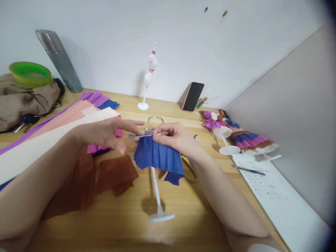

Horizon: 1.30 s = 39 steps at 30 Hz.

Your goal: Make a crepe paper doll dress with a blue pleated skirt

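A small white mannequin stand (159, 206) rises from the wooden table (183, 217), wearing a pleated blue crepe-paper skirt (159, 157). My left hand (107, 133) reaches in from the left, fingers stretched toward the skirt's top edge, the fingertips touching the waist. My right hand (174, 136) pinches the top of the blue skirt from the right. The mannequin's torso is hidden behind both hands.
Brown crepe pieces (112, 175) lie by my left forearm, coloured paper sheets (65, 119) behind. A second bare mannequin (149, 75), a phone (193, 96), dressed dolls (231, 134), a paper sheet with pen (265, 185), yellow scissors (190, 171), a bag (23, 98), green tape roll (30, 73).
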Motion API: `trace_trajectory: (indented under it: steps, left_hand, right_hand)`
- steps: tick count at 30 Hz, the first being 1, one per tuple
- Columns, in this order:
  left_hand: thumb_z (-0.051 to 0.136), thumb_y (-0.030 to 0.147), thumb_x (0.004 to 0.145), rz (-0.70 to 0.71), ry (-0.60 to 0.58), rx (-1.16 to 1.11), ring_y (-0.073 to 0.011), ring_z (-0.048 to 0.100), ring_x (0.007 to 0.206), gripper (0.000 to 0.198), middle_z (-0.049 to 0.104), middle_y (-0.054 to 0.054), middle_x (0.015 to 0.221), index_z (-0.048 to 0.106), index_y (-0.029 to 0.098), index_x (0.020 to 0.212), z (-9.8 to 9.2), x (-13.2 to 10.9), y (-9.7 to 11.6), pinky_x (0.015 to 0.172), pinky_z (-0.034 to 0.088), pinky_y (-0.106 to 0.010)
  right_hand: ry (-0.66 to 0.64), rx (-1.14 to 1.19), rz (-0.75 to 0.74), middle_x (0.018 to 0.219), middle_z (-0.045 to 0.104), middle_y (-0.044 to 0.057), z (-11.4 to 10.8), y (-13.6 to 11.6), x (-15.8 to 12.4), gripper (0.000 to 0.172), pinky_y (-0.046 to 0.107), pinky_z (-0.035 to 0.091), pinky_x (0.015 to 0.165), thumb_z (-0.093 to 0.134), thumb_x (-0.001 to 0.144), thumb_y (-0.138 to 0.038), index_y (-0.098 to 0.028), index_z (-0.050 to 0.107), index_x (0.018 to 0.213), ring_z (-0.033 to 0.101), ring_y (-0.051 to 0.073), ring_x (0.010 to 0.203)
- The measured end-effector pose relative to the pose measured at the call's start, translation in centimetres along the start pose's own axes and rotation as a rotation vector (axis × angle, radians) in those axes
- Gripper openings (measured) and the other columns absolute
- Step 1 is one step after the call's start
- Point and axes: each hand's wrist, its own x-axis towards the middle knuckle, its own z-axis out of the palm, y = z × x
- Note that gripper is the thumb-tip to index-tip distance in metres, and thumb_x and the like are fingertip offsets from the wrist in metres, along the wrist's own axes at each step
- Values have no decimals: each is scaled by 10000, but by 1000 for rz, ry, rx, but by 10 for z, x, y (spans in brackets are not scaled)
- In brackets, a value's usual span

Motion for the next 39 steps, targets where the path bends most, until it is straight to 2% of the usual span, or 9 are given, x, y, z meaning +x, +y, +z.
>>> trace_trajectory:
  steps: [3,6,10,15,18,24,28,33,39]
  left_hand:
    - [716,448,787,-78,125,46,-319,518,1308,423,565,-108,1418,710,264,1167,6,3,9,1077,406,-445]
    - [685,480,778,-144,236,17,-264,669,1018,341,750,-89,1025,756,193,949,23,13,23,845,529,-338]
    - [673,402,767,-179,302,37,-153,626,677,237,670,-26,746,732,172,764,36,21,29,628,493,-257]
    - [580,457,837,-148,206,-10,-183,661,827,321,704,-56,913,738,179,823,23,15,24,748,521,-282]
    - [528,528,860,-151,240,-3,-203,653,898,400,716,-55,932,741,190,849,23,14,28,779,514,-288]
    - [623,382,764,-204,342,19,-133,567,657,229,632,1,688,668,176,677,35,23,35,639,452,-250]
    - [609,369,783,-178,360,72,-126,538,648,233,601,12,661,645,170,666,31,21,32,642,426,-253]
    - [599,278,851,-25,420,303,-125,506,632,220,558,8,643,625,165,665,33,19,33,599,397,-250]
    - [530,125,914,364,545,1022,-172,419,647,283,515,-17,589,542,163,634,49,25,46,642,395,-326]
  right_hand:
    - [79,-76,-49,540,468,-42,1,0,0,242,236,250,491,650,704,-396,-154,656,714,373,84,499]
    - [108,-142,-96,606,543,-10,5,-1,-2,232,248,303,526,640,717,-384,-157,680,739,431,103,548]
    - [107,-170,-75,587,534,-18,9,-2,-5,234,246,304,520,649,715,-391,-164,690,753,416,102,538]
    - [86,-120,-51,566,487,-27,6,-1,-4,273,242,277,496,645,705,-419,-152,683,747,382,95,519]
    - [99,-134,-67,588,512,-15,6,-1,-3,275,246,292,508,640,712,-417,-149,688,749,405,103,539]
    - [71,-136,-76,579,506,-19,11,-1,-5,254,247,292,514,645,728,-398,-151,691,763,402,99,541]
    - [-28,46,-36,587,493,-44,10,-3,-5,321,233,287,493,655,741,-378,-156,674,972,396,85,509]
    - [-40,159,2,631,538,-57,11,-4,-5,497,232,367,524,693,692,-237,-171,587,1172,474,93,544]
    - [-34,231,-7,662,577,-62,12,-7,-9,821,230,381,533,644,670,-140,-218,391,1447,520,101,569]
